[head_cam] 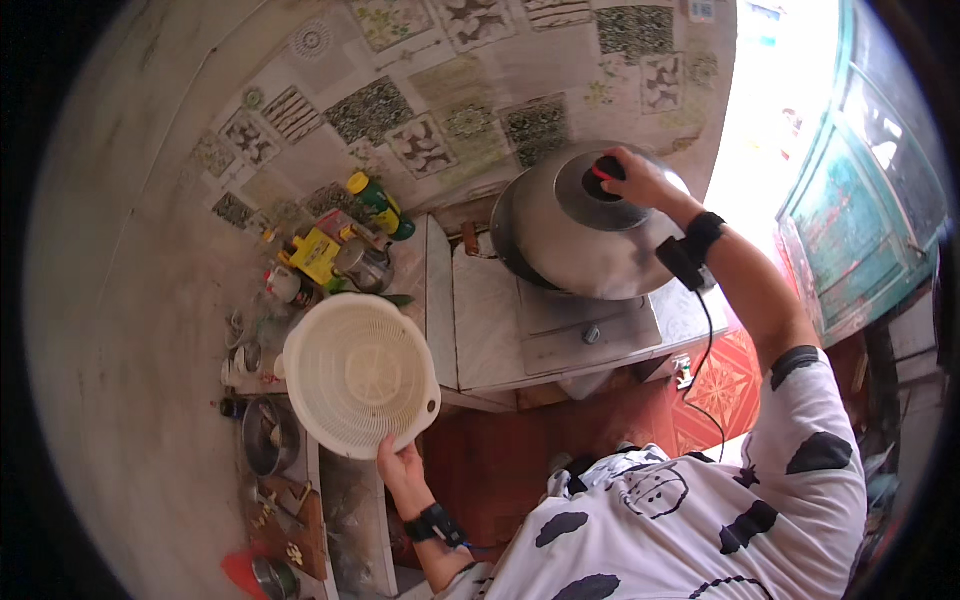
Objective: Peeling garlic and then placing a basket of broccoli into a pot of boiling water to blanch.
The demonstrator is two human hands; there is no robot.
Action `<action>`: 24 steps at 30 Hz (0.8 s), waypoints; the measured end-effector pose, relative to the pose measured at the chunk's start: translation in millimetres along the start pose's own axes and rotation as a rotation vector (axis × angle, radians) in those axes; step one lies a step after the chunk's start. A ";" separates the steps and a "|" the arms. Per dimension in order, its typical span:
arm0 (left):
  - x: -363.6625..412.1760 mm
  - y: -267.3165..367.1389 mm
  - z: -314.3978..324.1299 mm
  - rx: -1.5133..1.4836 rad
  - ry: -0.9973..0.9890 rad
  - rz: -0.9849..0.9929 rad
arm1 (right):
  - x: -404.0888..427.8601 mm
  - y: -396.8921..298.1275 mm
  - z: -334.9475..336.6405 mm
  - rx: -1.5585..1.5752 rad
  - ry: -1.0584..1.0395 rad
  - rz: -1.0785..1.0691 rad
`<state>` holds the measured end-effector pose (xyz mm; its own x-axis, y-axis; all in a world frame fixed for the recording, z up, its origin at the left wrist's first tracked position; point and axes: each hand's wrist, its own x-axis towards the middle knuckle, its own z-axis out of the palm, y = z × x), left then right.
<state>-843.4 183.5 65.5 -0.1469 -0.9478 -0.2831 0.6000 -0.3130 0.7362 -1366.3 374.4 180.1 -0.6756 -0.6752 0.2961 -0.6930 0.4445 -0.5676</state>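
Note:
My left hand (403, 471) grips the rim of a white plastic colander (360, 375), which is tilted so that its inside faces the camera and shows nothing in it. With my right hand (637, 180) I hold the dark knob of a large domed metal lid (600, 247). The lid lies over a wok (510, 225), whose rim shows at the left. Beneath is a gas stove (555, 337) with one control knob (592, 334). Whether the lid rests on the wok or is slightly lifted, I cannot tell.
A metal kettle (364, 266), a green bottle with a yellow cap (381, 206) and other containers stand by the tiled wall. At the lower left are a metal bowl (270, 436) and a wooden cutting board (304, 517) with a knife and cut pieces. A green door (862, 240) is at the right.

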 end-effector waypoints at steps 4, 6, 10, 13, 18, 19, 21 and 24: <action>-26.4 3.9 -54.2 -0.069 0.153 0.043 | 26.8 -14.8 39.7 -0.075 -0.091 -0.012; -40.1 4.8 -67.4 -0.077 0.212 0.057 | 36.7 -9.7 49.2 -0.089 -0.082 -0.073; -60.8 3.9 -90.9 -0.089 0.221 0.081 | 55.7 0.3 64.3 -0.139 -0.117 -0.047; -71.1 9.3 -112.9 -0.186 0.269 0.050 | 66.5 -10.5 92.1 -0.160 -0.096 -0.158; -81.8 -4.8 -93.4 -0.092 0.336 0.011 | 67.2 35.7 79.0 -0.001 -0.204 -0.292; -77.4 -4.7 -84.6 -0.139 0.362 -0.004 | 76.0 65.8 79.7 -0.033 -0.147 -0.332; -83.2 -1.9 -83.7 -0.162 0.323 0.015 | 84.3 62.9 90.5 -0.056 -0.104 -0.399; -103.5 5.5 -91.9 -0.174 0.263 0.024 | 63.8 11.8 89.2 -0.308 -0.157 -0.163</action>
<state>-752.6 285.5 42.5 0.0641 -0.8992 -0.4329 0.7297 -0.2537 0.6350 -1395.2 284.1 123.8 -0.5205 -0.8227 0.2287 -0.8473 0.4643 -0.2580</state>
